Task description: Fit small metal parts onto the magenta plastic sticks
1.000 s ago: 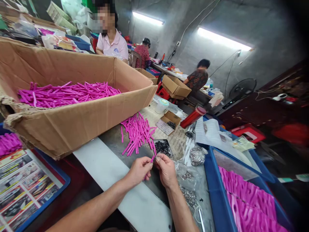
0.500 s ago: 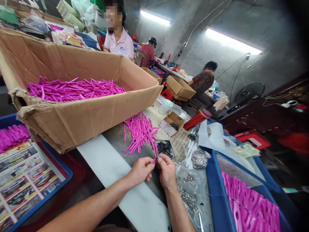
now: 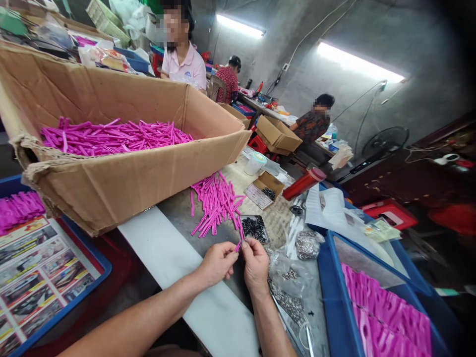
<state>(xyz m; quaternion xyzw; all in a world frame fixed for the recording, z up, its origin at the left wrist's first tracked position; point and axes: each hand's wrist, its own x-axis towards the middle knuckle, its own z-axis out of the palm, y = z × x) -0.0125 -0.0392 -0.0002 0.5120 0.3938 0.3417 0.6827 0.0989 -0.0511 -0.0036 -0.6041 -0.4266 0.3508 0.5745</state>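
My left hand (image 3: 219, 262) pinches a narrow magenta plastic strip (image 3: 238, 246) between thumb and fingertips. Close beside it, my right hand (image 3: 256, 262) has thumb and forefinger closed at the upper part of the same strip; whether a small part is also between those fingertips I cannot make out. Just beyond the hands lies a loose pile of magenta strips (image 3: 217, 203) on the bench. A small tray of black parts (image 3: 254, 229) sits right behind my right hand.
A large cardboard box (image 3: 148, 183) of magenta strips stands at the left. Plastic bags of small metal parts (image 3: 292, 292) lie to the right, near a blue crate (image 3: 330, 292) with magenta pieces. A red cylinder (image 3: 304, 184) and a small carton (image 3: 273, 184) stand behind. Several people sit farther back.
My right hand has shifted slightly to the left and turned a little, its fingertips still at the strip. My left hand has stayed nearly still.
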